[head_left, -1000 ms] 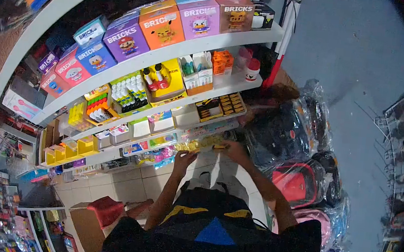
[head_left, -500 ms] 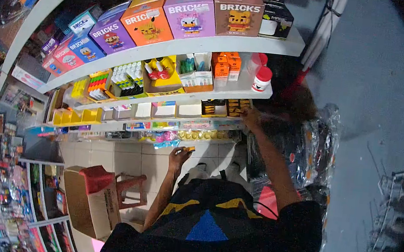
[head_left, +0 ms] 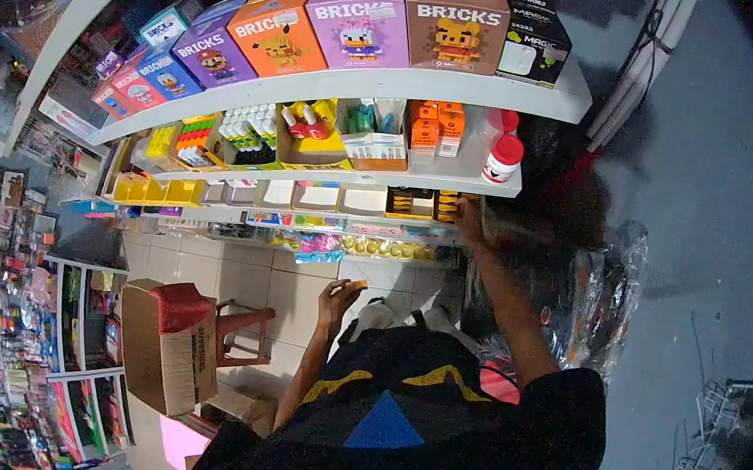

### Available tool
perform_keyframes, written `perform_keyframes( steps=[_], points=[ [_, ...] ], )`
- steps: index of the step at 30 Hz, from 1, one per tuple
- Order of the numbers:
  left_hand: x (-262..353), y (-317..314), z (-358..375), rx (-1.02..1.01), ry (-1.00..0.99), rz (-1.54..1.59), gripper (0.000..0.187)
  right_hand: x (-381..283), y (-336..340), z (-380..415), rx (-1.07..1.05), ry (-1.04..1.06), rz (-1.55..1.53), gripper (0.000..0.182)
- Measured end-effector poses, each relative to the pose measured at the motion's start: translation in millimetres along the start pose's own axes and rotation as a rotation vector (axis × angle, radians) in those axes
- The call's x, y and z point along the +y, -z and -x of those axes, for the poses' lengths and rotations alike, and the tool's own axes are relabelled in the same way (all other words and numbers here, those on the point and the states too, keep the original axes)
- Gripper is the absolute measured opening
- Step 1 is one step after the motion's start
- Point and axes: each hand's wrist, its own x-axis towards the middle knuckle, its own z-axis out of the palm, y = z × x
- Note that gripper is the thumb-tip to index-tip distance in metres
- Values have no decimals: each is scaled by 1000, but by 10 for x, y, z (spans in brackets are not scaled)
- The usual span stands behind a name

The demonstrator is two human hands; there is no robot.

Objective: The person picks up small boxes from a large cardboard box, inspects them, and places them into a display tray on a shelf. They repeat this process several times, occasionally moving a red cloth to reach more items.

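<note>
My left hand (head_left: 336, 302) is closed, with a small yellow-orange item (head_left: 357, 284) pinched at its fingertips above the tiled floor; its kind is too small to make out. My right hand (head_left: 470, 219) reaches to the right end of the lower shelf, at a small black box of yellow-and-black items (head_left: 446, 207). Its fingers are dark and partly hidden there, so whether they grip something does not show. Beside that box stands another black box with similar yellow-and-black items (head_left: 400, 204). Several white-lined trays (head_left: 364, 201) continue leftward along the same shelf.
Above, a shelf holds orange small boxes (head_left: 425, 130), marker pens (head_left: 248, 130) and a red-lidded jar (head_left: 503, 160). BRICKS boxes (head_left: 456, 32) line the top shelf. A cardboard box (head_left: 165, 341) and red stool (head_left: 244, 333) stand at left. Plastic-wrapped goods (head_left: 605, 287) lie at right.
The view has shifted slightly, so the shelves appear larger and a little farther right. My left hand still pinches the small item, and my right hand stays at the black box.
</note>
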Motion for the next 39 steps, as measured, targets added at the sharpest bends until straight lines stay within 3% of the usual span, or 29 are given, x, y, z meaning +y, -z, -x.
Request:
perform_keyframes(
  steps=[2, 5, 8, 9, 10, 12, 14, 19, 24, 27, 29, 31, 33, 35, 37, 39],
  points=[
    [11, -28, -50, -21, -6, -29, 35, 416, -97, -5, 4, -26, -227, 36],
    [78, -87, -112, -71, 12, 35, 35, -124, -56, 92, 165, -97, -413, 35],
    [108, -221, -300, -13, 144, -63, 35, -1156, 159, 256, 232, 180, 420, 39],
    [62, -224, -319, -147, 31, 89, 36, -1358, 137, 317, 99, -38, 250, 41],
    [70, -292, -333, -148, 38, 59, 33, -1512, 88, 393, -33, -257, 75, 43],
    [136, -551, -448, -151, 50, -1, 28, -1919, 59, 563, -227, -344, -35, 46],
    [14, -662, -656, -165, 129, -53, 27, -2316, 93, 704, -348, -79, 101, 47],
    [130, -1103, -645, -306, 35, -328, 28, -1982, 14, 844, -384, 54, 163, 35],
    [41, -1064, -726, -437, 85, -249, 36, -2075, 195, 797, -384, 132, 306, 32],
    [-26, -962, -756, -424, 229, -116, 36, -1742, 247, 714, -415, -18, 341, 30],
    [-29, -845, -704, -373, 270, -188, 38, -1476, 295, 631, -294, -84, 46, 31],
    [-20, -676, -627, -329, 269, -291, 43, -1263, 413, 527, -205, -46, 159, 32],
    [-159, -332, -602, -277, 297, -293, 40, -1080, 551, 447, -140, 92, 671, 32],
    [-413, 187, -624, -217, 336, -273, 37, -259, 388, 378, 21, -250, 20, 33],
    [-551, 552, -498, -84, 401, -388, 35, -91, 350, 283, 27, -293, 26, 33],
    [-676, 857, -217, 42, 414, -445, 34, -354, 468, 281, -103, -26, 686, 34]
  ],
)
